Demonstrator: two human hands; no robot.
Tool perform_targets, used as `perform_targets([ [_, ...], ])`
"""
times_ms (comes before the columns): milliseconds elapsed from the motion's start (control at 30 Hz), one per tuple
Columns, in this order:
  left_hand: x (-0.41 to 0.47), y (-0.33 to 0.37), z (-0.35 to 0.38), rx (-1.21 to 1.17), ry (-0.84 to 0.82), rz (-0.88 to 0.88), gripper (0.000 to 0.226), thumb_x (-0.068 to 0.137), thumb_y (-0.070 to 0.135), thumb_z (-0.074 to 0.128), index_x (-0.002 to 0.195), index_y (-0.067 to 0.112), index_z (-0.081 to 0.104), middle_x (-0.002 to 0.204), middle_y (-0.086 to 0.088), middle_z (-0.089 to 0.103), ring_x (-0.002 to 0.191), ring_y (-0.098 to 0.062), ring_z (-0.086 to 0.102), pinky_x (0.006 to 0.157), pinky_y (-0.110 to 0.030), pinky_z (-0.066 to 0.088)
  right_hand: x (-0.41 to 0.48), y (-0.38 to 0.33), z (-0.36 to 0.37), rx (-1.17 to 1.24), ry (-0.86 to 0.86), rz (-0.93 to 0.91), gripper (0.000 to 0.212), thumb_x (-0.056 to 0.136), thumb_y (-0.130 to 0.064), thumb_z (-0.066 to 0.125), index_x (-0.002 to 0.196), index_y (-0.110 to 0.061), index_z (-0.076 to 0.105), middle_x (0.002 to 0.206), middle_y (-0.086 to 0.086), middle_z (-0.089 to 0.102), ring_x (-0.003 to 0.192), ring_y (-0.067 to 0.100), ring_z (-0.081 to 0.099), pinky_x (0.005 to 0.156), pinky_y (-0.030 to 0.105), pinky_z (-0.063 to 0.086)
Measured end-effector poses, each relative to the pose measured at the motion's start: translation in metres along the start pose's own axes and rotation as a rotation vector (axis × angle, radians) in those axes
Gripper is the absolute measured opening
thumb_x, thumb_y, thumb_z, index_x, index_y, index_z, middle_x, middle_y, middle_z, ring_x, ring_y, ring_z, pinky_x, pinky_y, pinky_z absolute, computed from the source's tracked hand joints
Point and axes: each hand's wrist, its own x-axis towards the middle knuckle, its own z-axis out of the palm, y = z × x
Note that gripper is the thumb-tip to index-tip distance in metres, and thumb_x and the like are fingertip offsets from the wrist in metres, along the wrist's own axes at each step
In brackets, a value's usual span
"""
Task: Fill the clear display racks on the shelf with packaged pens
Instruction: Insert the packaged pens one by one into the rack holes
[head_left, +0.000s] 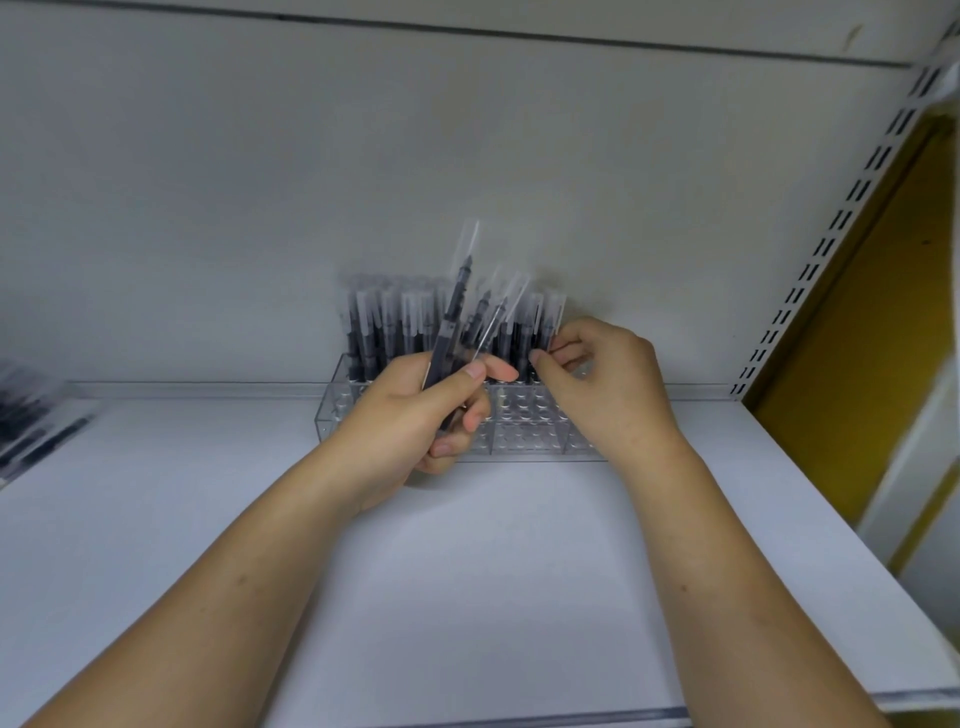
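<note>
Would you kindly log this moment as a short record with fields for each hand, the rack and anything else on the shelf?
left hand: grips a bundle of pens, tips up
right hand: fingers pinched at a pen sleeve at the rack's back right
rack: clear, on the shelf; back rows filled, front holes empty
far left: more packs, blurred

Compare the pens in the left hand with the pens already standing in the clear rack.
The pens in the left hand fan out tilted, clear of the holes; the pens in the rack stand upright in its back rows. The left hand holds only a few; the clear rack holds many. Both are dark pens in clear sleeves.
</note>
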Motion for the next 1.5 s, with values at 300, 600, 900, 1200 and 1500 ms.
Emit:
perform_targets([
  [300,0.000,-0.001,0.000,0.005,0.002,-0.002,0.026,0.110,0.023,0.047,0.113,0.011,0.070,0.068,-0.002,0.048,0.050,-0.016,0.027,0.050,-0.024,0.017,-0.002,-0.005,-0.005,0.043,0.041,0.037,0.019,0.082,-0.039,0.082,0.092,-0.028,0.070,0.081,-0.016,0.071,0.080,-0.001,0.066,0.073,0.015,0.052],
  [600,0.000,-0.002,0.002,0.038,-0.008,0.039,0.028,0.110,0.024,0.049,0.118,0.011,0.072,0.069,-0.003,0.048,0.049,-0.014,0.028,0.047,-0.022,0.021,-0.009,-0.029,-0.009,0.579,-0.086,-0.041,0.007,0.096,-0.009,0.071,0.096,-0.016,0.071,0.083,0.004,0.075,0.067,0.017,0.069,0.062,0.026,0.054],
  [900,-0.001,-0.002,0.002,0.112,-0.048,0.043,0.044,0.109,0.029,0.051,0.074,0.006,0.061,0.056,-0.009,0.036,0.048,-0.017,0.024,0.050,-0.025,0.018,-0.012,-0.036,-0.004,0.698,-0.283,0.016,0.006,0.093,-0.007,0.073,0.090,-0.011,0.071,0.076,-0.002,0.075,0.073,0.013,0.074,0.063,0.025,0.052],
  [1200,0.001,-0.003,0.003,0.031,-0.043,0.035,0.031,0.109,0.028,0.048,0.116,0.009,0.071,0.067,-0.003,0.057,0.045,-0.013,0.030,0.047,-0.021,0.020,-0.005,-0.034,-0.011,0.847,-0.076,0.065,0.009,0.093,-0.011,0.069,0.084,-0.008,0.065,0.079,0.013,0.074,0.061,0.021,0.065,0.048,0.026,0.039],
  [1500,0.000,-0.003,0.001,0.039,-0.015,0.038,0.025,0.110,0.024,0.048,0.116,0.012,0.069,0.065,0.002,0.028,0.050,-0.015,0.025,0.050,-0.023,0.018,0.007,-0.019,-0.019,0.803,0.361,0.071,0.006,0.098,-0.004,0.056,0.099,-0.006,0.061,0.073,0.000,0.070,0.061,0.016,0.065,0.055,0.028,0.046],
])
